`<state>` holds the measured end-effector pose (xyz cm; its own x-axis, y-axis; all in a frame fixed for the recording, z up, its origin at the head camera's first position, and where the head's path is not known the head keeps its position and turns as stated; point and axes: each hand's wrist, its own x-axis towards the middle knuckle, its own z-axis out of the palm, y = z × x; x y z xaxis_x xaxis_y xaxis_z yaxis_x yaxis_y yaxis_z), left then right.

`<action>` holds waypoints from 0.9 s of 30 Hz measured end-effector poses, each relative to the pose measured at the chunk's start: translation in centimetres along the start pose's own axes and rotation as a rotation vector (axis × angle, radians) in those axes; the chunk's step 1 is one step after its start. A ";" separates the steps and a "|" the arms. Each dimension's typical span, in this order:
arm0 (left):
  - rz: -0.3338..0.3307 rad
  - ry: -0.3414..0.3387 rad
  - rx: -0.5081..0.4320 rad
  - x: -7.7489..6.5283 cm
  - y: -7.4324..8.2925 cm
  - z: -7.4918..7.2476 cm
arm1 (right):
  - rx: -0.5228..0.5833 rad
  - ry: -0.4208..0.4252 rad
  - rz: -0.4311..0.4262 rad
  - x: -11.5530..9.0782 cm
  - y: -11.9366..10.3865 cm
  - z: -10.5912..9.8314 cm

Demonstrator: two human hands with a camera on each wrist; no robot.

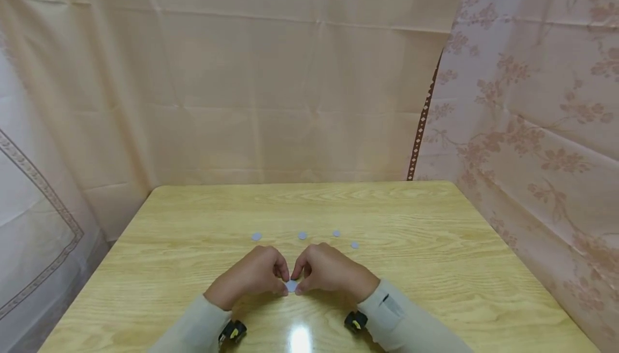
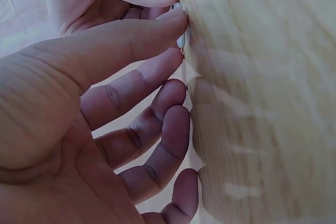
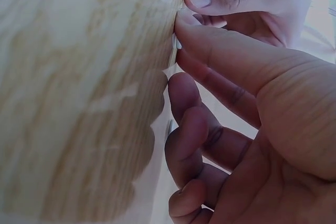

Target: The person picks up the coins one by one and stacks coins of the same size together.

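Observation:
A thin, pale grey-blue disc (image 1: 292, 286) lies low at the tabletop between my two hands. My left hand (image 1: 253, 275) pinches its left edge with thumb and forefinger; in the left wrist view the disc (image 2: 181, 38) shows only as a narrow pale edge by the thumb. From the other side, thumb and forefinger of my right hand (image 1: 333, 272) pinch the right edge. The right wrist view shows the right hand's other fingers (image 3: 186, 129) bent close to the table, and the disc is mostly hidden there.
Beyond the hands, several similar discs lie spread on the wooden table (image 1: 203, 218): one at the left (image 1: 257, 236), one near the middle (image 1: 302, 235), others to the right (image 1: 336, 233). A beige curtain (image 1: 290, 89) hangs behind the far edge, a floral cloth (image 1: 541, 127) at the right.

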<state>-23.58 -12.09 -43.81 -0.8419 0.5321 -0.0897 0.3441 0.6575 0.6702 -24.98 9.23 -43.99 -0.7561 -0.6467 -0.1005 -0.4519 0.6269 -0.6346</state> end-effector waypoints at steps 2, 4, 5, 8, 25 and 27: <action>0.002 -0.007 0.002 -0.1 0.1 -0.2 | -0.002 0.000 -0.002 0.1 0.1 0.0; -0.001 -0.012 0.013 -0.1 0.1 -0.4 | -0.005 -0.001 -0.004 0.1 0.1 0.0; -0.002 -0.015 0.019 -0.2 0.0 -0.5 | -0.007 -0.001 -0.005 0.2 0.1 0.0; -0.009 -0.021 0.031 -0.2 0.0 -0.9 | -0.013 -0.001 -0.004 0.2 0.1 0.0; -0.109 0.096 0.071 0.1 1.7 -4.9 | 0.006 -0.008 -0.006 0.0 -0.2 -0.1; -0.119 0.116 0.073 0.1 2.0 -5.8 | 0.011 -0.009 -0.004 0.0 -0.2 -0.1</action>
<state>-25.42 -13.85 -38.22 -0.9193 0.3859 -0.0770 0.2648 0.7514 0.6044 -24.93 9.21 -43.79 -0.7497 -0.6534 -0.1047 -0.4499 0.6193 -0.6435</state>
